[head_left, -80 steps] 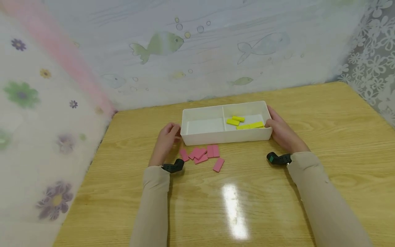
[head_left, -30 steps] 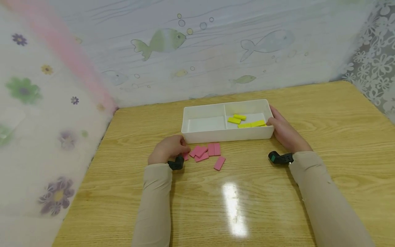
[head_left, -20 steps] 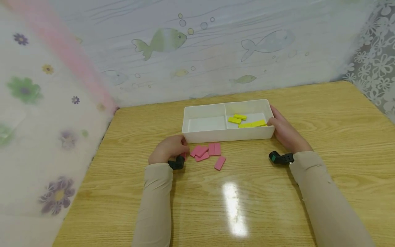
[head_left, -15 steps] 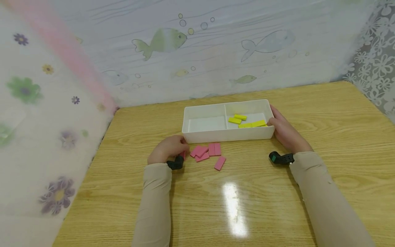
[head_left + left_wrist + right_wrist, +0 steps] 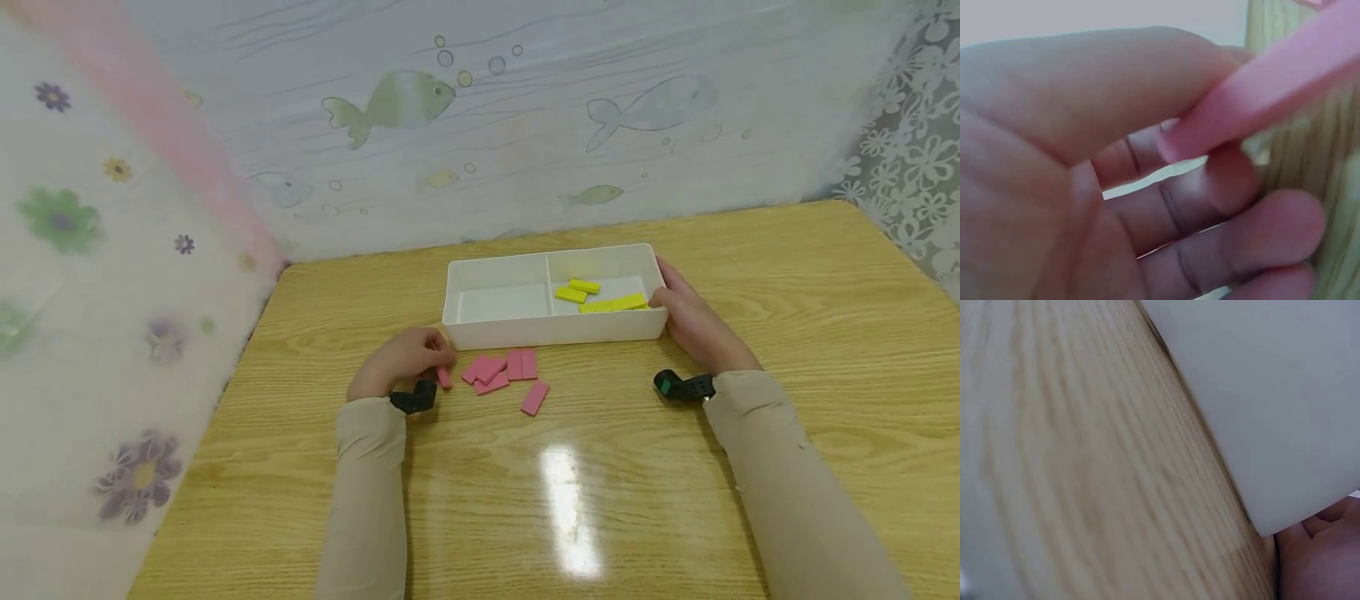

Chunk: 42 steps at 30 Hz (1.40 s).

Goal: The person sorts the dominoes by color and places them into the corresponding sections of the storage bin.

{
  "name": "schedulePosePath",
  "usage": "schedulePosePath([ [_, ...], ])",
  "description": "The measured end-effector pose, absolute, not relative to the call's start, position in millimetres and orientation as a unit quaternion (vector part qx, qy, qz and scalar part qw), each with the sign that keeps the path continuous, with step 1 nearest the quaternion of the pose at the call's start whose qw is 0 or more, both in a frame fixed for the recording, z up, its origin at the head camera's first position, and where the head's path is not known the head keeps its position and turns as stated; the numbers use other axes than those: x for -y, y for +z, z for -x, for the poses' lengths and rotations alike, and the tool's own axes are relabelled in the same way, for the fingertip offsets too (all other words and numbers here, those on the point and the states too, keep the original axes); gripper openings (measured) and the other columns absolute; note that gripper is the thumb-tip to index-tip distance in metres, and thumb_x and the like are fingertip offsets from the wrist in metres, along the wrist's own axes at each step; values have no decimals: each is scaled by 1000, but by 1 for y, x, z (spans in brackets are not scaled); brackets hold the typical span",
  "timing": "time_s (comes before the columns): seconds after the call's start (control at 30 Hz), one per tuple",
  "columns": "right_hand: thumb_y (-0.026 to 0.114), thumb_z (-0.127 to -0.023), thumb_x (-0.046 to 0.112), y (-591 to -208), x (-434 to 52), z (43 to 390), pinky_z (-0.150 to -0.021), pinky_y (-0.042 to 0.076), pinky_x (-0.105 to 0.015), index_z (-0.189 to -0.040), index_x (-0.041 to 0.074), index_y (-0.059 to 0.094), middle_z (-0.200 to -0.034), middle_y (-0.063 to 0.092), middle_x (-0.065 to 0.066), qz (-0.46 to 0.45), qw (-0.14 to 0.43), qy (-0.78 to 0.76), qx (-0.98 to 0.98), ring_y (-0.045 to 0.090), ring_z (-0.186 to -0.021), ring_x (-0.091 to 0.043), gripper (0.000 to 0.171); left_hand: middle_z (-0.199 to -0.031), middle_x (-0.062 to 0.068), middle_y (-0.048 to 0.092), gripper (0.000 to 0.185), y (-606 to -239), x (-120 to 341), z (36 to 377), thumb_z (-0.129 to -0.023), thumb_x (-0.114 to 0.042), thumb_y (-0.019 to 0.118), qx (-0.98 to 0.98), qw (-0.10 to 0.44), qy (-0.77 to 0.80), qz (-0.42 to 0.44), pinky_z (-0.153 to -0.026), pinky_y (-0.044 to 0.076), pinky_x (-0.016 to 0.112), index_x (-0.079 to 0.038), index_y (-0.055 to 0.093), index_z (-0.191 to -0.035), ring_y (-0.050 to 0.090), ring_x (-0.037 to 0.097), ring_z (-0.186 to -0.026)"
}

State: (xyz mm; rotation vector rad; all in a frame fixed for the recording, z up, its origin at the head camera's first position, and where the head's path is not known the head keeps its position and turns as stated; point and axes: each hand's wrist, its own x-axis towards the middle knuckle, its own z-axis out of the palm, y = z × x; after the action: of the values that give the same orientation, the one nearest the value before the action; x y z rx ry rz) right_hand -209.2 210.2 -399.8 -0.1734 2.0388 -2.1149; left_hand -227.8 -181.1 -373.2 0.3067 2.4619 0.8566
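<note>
The left hand (image 5: 397, 360) is pinching a pink block (image 5: 444, 377) between curled fingers (image 5: 1229, 181), just left of the pink pile (image 5: 501, 371) on the surface (image 5: 750, 275). The right hand (image 5: 693, 321) is resting against the white tray's (image 5: 555, 327) right end, fingers relaxed.

Blurred white tray (image 5: 1272, 394), perhaps touching right hand (image 5: 1319, 556)

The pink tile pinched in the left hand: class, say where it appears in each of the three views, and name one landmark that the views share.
Head: the pink tile is left of centre, at the left hand, left of the pink pile.
Left wrist: upper right, pinched between the fingers.
Right wrist: not in it.
Shared landmark: the wooden table.
</note>
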Motion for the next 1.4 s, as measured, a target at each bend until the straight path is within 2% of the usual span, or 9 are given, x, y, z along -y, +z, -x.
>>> schedulePosePath([
  [0.17,27,-82,-3,-399,-209,209,-98,15,-39,-144,29,-1,-148,1,2,57,97,-718,-687,10,-129,-21,75,-84,6,58,18,-373,185,229,-85,-23,60,-904,247,326,-128,-63,45,28,-6,58,-91,58,16,-70],
  [0.3,27,-82,-3,-398,-208,208,-99,13,-39,-144,28,-1,-148,0,2,55,95,-718,-687,8,-130,-20,74,-89,8,59,17,-368,189,227,-85,-20,60,-891,246,360,-130,-66,47,30,-7,58,-95,58,21,-73],
  [0.6,27,-83,-2,-398,-208,207,-101,11,-40,-144,28,-3,-148,-2,3,49,97,-718,-687,7,-130,-19,74,-90,11,57,16,-358,198,224,-85,-18,59,-869,254,404,-132,-75,48,36,-7,57,-97,58,27,-81],
  [0.73,27,-83,-2,-397,-208,207,-100,11,-40,-144,28,-2,-148,-1,2,49,97,-718,-687,7,-130,-19,73,-90,12,58,16,-354,200,224,-86,-20,59,-856,252,428,-142,-77,47,40,-8,56,-96,56,29,-84],
  [0.9,26,-83,-2,-397,-208,207,-101,11,-40,-144,27,-2,-148,-1,2,49,100,-716,-689,8,-130,-19,73,-92,11,60,25,-348,201,221,-84,-26,62,-833,243,470,-158,-80,44,43,-6,52,-94,55,31,-87],
  [1.07,27,-82,-1,-397,-207,207,-101,12,-40,-144,27,-1,-148,0,2,43,105,-717,-688,8,-130,-20,73,-95,18,57,21,-334,199,213,-86,-18,60,-800,231,520,-192,-85,40,49,-3,52,-98,52,37,-92],
  [1.2,27,-83,-1,-397,-206,208,-101,12,-39,-144,28,0,-148,1,3,42,105,-715,-690,8,-130,-20,73,-96,20,54,19,-324,197,209,-88,-13,57,-784,224,540,-209,-88,40,46,0,50,-100,53,34,-93],
  [1.4,27,-83,-1,-398,-207,208,-100,13,-39,-144,28,0,-148,2,2,42,104,-714,-692,10,-130,-19,73,-99,15,55,23,-327,196,213,-86,-21,59,-789,189,555,-182,-89,40,43,-3,51,-99,54,33,-97],
])
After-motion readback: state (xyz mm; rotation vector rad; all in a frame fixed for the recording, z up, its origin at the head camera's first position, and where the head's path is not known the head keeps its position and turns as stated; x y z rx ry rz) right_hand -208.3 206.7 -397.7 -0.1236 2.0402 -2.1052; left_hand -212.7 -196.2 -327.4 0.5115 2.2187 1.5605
